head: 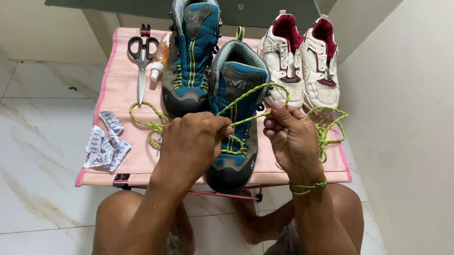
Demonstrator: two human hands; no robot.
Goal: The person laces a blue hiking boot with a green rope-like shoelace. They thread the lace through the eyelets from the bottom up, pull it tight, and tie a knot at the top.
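- Yellow-green lace (251, 94): pulled taut in a loop between both hands, above the tongue of the near boot; it seems held up and apart so that the strands stay separate over the eyelets.
- Left hand (193, 144): closed, pinching one strand of the lace at its fingertips, knuckles towards the camera.
- Right hand (289, 135): closed on the other strand, just to the right of the left hand; a loose length of lace trails past its wrist and bunches beyond it.
- Near boot (236, 128): blue and grey, directly beneath and between the hands, toe pointing towards the person, presumably so the lacing faces up.
- Second boot (191, 54): same pattern, beyond the left hand, touching the near boot's side; its lace (149, 118) spills out to the left of that hand.
- White and maroon shoes (302, 63): a pair side by side, beyond the right hand.
- Scissors (142, 61) and a small bottle (159, 60): far left of the left hand, set clear of the boots.
- White sachets (106, 142): a loose pile left of the left hand, at the table edge.
- Table (122, 87): low, folding, pink fabric top, standing just in front of the person's knees.
- Room: pale marble floor tiles, plain white walls, a grey shelf overhead.
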